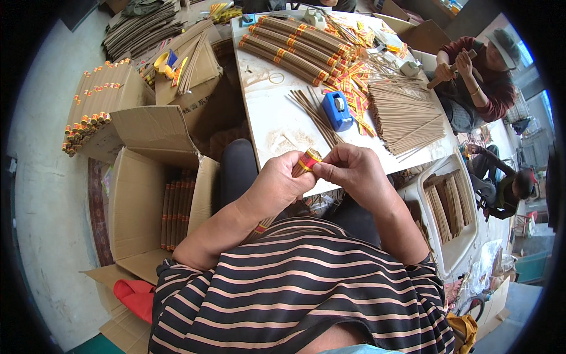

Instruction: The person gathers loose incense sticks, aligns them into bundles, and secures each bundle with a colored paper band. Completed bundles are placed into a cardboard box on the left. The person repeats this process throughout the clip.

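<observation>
Tape dispenser [337, 112] on table [257, 103], stick bundles [295, 52] behind it — loose sticks [408, 115] right; box [135, 203] (packed bundles [178, 206] inside) left of table.

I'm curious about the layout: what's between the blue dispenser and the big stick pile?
In the head view, red-and-yellow labels lie between dispenser and stick pile.

Stick bundle [307, 160] partly hidden by left grip [278, 180]; top-edge person [341, 6] cut off.

No wording can be read: the red-and-yellow paper band [308, 160] around the slim brown stick bundle [299, 170] and the loose red-and-yellow paper strips [352, 94] on the white tabletop [259, 88] show only tiny, blurred print.
</observation>
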A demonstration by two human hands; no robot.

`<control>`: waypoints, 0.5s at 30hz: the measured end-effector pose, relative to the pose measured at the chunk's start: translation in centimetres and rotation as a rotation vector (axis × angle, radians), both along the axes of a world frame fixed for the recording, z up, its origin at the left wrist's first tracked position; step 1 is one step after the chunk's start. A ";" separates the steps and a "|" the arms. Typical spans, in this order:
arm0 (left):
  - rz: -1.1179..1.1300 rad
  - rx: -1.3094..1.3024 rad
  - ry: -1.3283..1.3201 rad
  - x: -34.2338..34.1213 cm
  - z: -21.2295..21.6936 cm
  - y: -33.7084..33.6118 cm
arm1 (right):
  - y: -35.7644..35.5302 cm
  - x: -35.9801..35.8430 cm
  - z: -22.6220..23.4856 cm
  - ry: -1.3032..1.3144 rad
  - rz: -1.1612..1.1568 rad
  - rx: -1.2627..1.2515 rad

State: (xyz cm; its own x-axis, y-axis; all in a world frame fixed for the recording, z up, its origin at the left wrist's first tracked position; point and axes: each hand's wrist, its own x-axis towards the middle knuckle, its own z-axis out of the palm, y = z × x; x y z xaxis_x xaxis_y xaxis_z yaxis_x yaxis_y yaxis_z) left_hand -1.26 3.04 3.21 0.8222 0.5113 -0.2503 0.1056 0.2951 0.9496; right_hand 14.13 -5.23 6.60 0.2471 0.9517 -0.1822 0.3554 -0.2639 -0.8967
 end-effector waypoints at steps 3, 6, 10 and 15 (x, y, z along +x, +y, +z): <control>-0.002 0.012 0.007 0.0 -0.1 -0.1 | 0.2 0.1 0.3 0.000 -0.002 -0.044; -0.016 0.005 0.019 -0.1 0.0 -0.1 | 0.2 0.1 1.1 -0.040 0.014 -0.069; -0.019 -0.036 0.029 -0.1 0.4 -0.1 | 0.2 0.0 1.9 -0.085 0.022 -0.079; -0.051 -0.120 0.001 -0.2 0.4 0.1 | 0.2 0.1 1.4 -0.088 -0.010 -0.012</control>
State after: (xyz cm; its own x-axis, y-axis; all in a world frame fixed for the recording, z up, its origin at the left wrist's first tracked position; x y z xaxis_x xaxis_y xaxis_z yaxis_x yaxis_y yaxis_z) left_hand -1.51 3.15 3.66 0.8461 0.4351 -0.3080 0.1240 0.4012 0.9076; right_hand 14.19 -5.01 7.97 0.2719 0.9470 -0.1710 0.4301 -0.2786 -0.8587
